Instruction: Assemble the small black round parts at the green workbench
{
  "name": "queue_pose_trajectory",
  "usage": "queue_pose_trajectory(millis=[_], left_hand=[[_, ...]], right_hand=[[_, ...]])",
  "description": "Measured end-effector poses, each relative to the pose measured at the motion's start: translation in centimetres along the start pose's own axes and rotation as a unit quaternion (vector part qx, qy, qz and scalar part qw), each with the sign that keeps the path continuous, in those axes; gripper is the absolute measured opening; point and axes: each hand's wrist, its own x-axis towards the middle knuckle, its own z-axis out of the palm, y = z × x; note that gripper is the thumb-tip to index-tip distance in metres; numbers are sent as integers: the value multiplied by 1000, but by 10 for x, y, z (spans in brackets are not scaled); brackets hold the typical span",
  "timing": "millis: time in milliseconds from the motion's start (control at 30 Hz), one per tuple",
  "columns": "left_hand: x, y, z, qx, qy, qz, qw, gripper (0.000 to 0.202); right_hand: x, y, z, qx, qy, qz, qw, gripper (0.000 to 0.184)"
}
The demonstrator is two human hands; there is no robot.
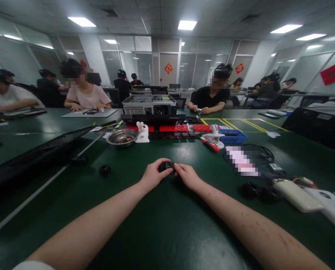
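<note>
Both my hands meet over the middle of the green table (162,221). My left hand (153,174) and my right hand (187,175) are closed from either side on a small black part (167,166), held just above the table top. Fingers of both hands pinch its ends, so most of the part is hidden. A small black ring-shaped part (105,170) lies on the table to the left of my left hand, apart from it.
Behind my hands stand a metal bowl (121,137), a white holder (142,132), a red and black tray of parts (181,131), a blue bin (232,136) and an open computer case (149,104). Black rings (259,191), cables and white devices (296,195) lie at right. Other people sit at far tables.
</note>
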Motion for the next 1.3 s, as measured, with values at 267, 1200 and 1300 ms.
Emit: queue_pose_trajectory(millis=[267,1200,1300], left_hand=[[8,-10,6,-194,-37,-136,971,38],[8,-9,5,-216,-38,-141,965,37],[8,-10,5,-202,-25,-110,973,37]], right_hand=[[-3,-5,-2,-62,29,-77,995,23],[-6,-8,-6,-103,45,-170,979,37],[-6,-8,-5,-80,53,-151,984,38]])
